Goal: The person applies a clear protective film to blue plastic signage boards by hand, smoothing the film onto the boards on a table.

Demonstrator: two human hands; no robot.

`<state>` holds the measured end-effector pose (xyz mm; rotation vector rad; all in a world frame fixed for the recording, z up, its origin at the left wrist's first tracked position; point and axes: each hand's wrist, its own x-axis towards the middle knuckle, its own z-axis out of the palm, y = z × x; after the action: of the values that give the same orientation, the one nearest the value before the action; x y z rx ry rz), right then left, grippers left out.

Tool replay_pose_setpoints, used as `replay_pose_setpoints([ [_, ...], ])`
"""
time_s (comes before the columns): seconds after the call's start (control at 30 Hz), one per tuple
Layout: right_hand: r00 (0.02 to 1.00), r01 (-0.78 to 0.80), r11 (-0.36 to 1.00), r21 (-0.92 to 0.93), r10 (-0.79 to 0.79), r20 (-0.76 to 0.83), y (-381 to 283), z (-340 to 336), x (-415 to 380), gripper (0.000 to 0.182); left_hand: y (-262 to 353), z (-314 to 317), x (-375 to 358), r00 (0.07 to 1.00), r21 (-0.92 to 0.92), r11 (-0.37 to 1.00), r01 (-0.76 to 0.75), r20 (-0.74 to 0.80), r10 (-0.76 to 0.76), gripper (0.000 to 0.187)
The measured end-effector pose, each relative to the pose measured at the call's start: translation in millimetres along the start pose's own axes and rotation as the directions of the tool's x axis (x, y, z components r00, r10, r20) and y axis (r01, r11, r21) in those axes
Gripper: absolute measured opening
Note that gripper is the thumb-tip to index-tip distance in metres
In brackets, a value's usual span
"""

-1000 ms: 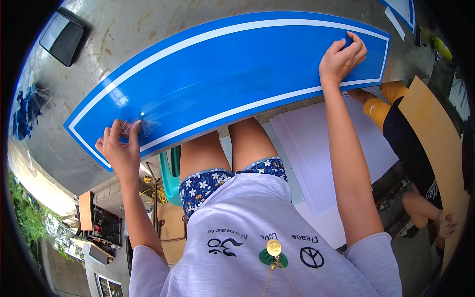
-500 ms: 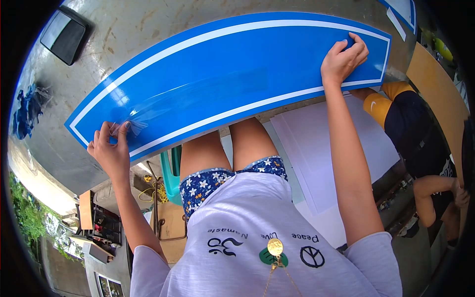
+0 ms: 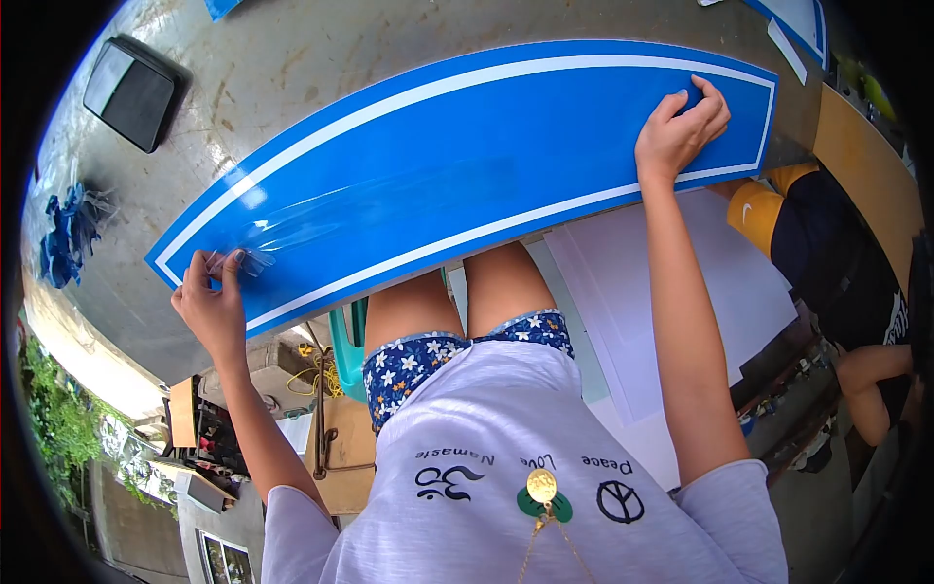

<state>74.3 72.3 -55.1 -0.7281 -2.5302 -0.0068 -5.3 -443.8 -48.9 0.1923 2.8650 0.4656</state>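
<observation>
A long, curved blue sign panel (image 3: 428, 156) with a white border lies on the grey table in front of me. At its left end, my left hand (image 3: 212, 297) is closed in a pinch on a bunched strip of clear plastic film (image 3: 255, 263). From there the film runs in shiny creases along the blue face toward the middle. Over the panel's right end rests my right hand (image 3: 681, 131), with thumb and index finger apart and the other fingers curled. I see nothing held in it.
On the grey table (image 3: 282, 78) sit a black tray-like object (image 3: 131, 92) and a crumpled heap of blue and clear plastic (image 3: 73, 234). White sheets (image 3: 671, 292) lie below the panel's right half. Another person in dark clothing (image 3: 827, 253) is at the right.
The view has shifted slightly, so the table and panel appear a little lower and further right. My left hand keeps its pinch on the film; my right hand stays at the panel's right end.
</observation>
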Motion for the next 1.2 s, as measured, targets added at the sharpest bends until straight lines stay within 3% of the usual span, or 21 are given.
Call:
replay_pose_setpoints([
  [0.13,1.0,0.004,1.0,-0.015,-0.004,0.007,0.3,-1.8,-0.6,0.025,5.4,-2.6,2.6,0.969,-0.339,0.91,0.237,0.149,-0.197,0.026],
  [0.27,0.999,-0.026,1.0,-0.006,0.026,0.021,-4.3,-4.0,-4.8,0.026,3.4,-6.0,2.5,0.964,-0.317,0.917,0.244,0.182,-0.194,0.026],
  [0.43,0.999,-0.031,0.999,-0.007,0.031,0.026,-12.8,-4.7,-7.6,0.027,3.4,-2.5,0.7,0.962,-0.306,0.913,0.27,0.116,-0.246,0.025],
  [0.67,1.0,-0.027,1.0,0.005,0.027,0.005,-9.4,-0.3,-8.1,0.027,2.5,-12.0,13.2,0.941,-0.255,0.923,0.287,0.257,-0.221,0.027],
  [0.97,0.988,-0.013,0.999,0.043,0.019,-0.152,9.8,4.4,-1.4,0.03,14.5,-18.2,21.1,0.93,-0.211,0.945,0.248,0.324,-0.172,0.027],
  [1.1,0.979,0.026,0.998,0.054,-0.014,-0.205,26.6,-6.1,5.3,0.031,37.7,-13.4,7.0,0.966,-0.245,0.952,0.181,0.224,-0.126,0.026],
  [1.2,0.968,0.042,0.984,0.174,0.003,-0.252,48.1,-2.4,4.9,0.035,45.7,-0.9,-6.6,0.987,-0.277,0.954,0.116,0.138,-0.08,0.027],
])
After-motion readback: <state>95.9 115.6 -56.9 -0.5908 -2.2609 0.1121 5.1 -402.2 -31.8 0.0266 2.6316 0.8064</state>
